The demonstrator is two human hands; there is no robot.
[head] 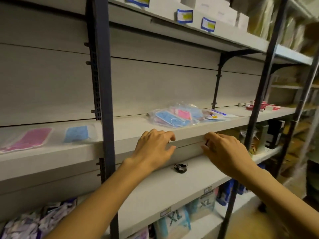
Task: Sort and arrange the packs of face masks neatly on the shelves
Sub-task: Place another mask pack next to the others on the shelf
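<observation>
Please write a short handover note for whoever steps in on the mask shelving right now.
Left hand and right hand: both hold nothing, fingers loosely curled at the front edge of the middle shelf.
Placed flat in the left bay: a pink mask pack and a blue mask pack, side by side.
Unsorted: a loose pile of mask packs in the right bay, with a white and blue pack beside it.
Left to do: sort that pile and lay it out neatly.

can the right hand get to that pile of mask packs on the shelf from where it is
Probably yes. The right hand is at the shelf's front edge, empty, and the pile of mask packs lies just behind on the open shelf top with nothing in between.
</observation>
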